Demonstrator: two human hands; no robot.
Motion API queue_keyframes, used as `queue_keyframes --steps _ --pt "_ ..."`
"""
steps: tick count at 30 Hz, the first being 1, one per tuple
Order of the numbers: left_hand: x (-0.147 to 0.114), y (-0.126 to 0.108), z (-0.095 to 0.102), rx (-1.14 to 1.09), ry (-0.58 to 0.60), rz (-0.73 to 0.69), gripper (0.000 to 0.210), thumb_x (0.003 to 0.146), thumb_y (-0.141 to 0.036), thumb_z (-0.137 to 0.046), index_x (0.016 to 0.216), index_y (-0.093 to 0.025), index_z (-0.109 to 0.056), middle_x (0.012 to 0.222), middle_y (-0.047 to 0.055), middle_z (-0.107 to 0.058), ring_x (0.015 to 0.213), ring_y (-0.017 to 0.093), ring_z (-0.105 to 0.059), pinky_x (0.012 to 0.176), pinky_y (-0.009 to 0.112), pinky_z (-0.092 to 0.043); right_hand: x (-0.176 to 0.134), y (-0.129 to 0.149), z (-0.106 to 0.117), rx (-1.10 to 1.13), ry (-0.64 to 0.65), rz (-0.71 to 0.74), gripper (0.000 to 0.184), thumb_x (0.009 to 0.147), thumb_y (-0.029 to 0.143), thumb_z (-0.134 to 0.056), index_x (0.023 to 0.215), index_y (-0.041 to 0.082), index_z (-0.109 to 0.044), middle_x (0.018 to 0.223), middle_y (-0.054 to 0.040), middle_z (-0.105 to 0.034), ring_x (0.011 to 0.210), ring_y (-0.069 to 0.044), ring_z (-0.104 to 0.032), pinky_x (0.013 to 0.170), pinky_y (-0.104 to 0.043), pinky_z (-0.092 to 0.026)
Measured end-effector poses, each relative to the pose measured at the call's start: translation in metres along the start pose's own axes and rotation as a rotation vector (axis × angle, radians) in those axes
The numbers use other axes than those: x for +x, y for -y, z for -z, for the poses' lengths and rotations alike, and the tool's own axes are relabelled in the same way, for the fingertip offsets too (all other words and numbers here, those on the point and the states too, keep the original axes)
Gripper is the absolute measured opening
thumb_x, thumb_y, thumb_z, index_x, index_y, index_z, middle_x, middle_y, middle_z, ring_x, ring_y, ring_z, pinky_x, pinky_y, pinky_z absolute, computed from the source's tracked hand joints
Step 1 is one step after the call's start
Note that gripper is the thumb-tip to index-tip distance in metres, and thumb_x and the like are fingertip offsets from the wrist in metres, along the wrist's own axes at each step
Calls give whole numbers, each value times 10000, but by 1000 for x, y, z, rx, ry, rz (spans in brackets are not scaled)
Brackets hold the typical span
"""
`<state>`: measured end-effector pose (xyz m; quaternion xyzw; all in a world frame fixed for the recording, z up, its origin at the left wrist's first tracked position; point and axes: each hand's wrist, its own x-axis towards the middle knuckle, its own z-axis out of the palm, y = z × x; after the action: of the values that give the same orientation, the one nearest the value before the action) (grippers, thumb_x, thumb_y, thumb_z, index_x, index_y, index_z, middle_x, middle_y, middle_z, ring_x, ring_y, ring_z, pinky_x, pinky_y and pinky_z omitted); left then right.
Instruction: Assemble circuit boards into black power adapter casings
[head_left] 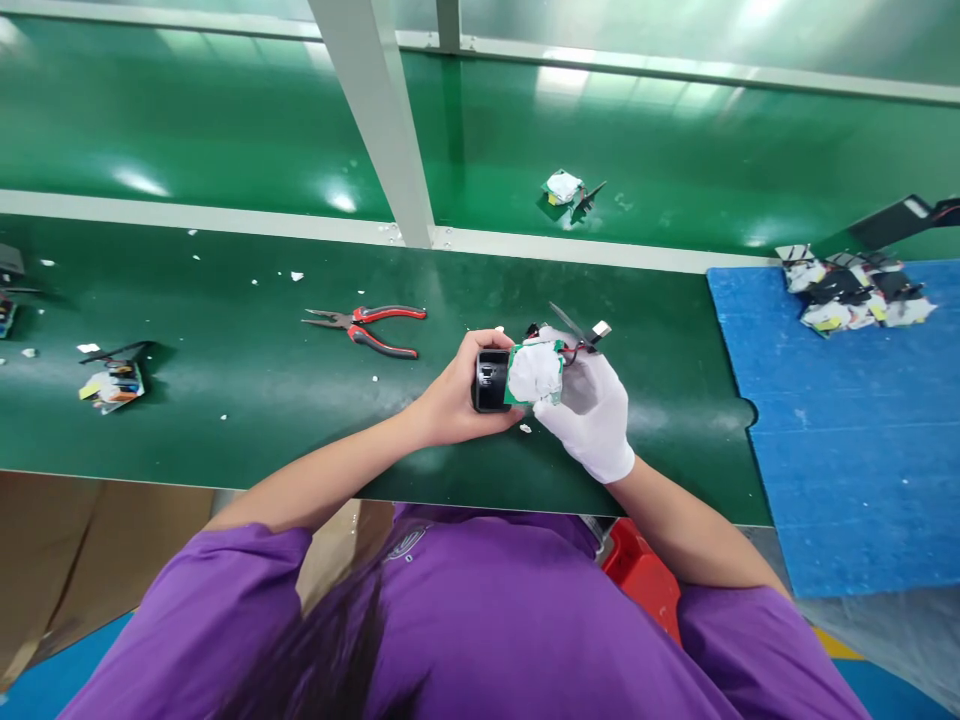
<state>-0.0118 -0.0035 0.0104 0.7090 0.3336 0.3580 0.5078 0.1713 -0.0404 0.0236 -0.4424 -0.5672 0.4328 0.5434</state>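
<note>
My bare left hand [457,395] is closed around a black plastic housing [491,380]. In a white glove, my right hand [596,415] grips a green circuit board [535,372] covered with a white lump of filler. The board's left end meets the housing's open right end; how far it sits inside cannot be made out. Red and black wires with a white connector [601,330] stick out from the board's right end, over the gloved fingers. To the left, red-handled long-nose pliers [364,328] lie on the green bench with their jaws apart.
A similar board [112,383] lies on the bench at left, another [562,187] on the shelf behind the white rail. Several more boards [851,290] sit on a blue mat [862,430] at right. White crumbs dot the bench. A white post [382,120] rises at the back.
</note>
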Motion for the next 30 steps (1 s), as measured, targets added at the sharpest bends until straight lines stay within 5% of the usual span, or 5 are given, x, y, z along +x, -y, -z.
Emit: queue_keyframes --steps 12,21,30 --pt "1 1 3 63 39 -65 640 644 -364 -859 1155 -226 -499 1171 89 -609 1084 246 -598 896 364 -495 -1 6 10 -405 144 300 656 675 466 -845 1245 248 -604 1181 -118 -689 1078 -337 -670 963 -520 -546" --pt "2 0 -1 94 -40 -287 608 699 -393 -835 1183 -242 -500 1133 90 -627 1042 233 -619 882 380 -502 0 11 8 -350 174 366 661 679 444 -859 1259 290 -581 1163 -92 -699 1094 -345 -670 955 -538 -551" --pt "2 1 2 87 -39 -256 577 705 -412 -823 1166 -230 -527 1129 91 -639 1052 239 -628 898 374 -506 2 13 10 -397 142 449 645 716 470 -818 1276 272 -567 1118 -93 -707 1050 -326 -689 914 -501 -584"
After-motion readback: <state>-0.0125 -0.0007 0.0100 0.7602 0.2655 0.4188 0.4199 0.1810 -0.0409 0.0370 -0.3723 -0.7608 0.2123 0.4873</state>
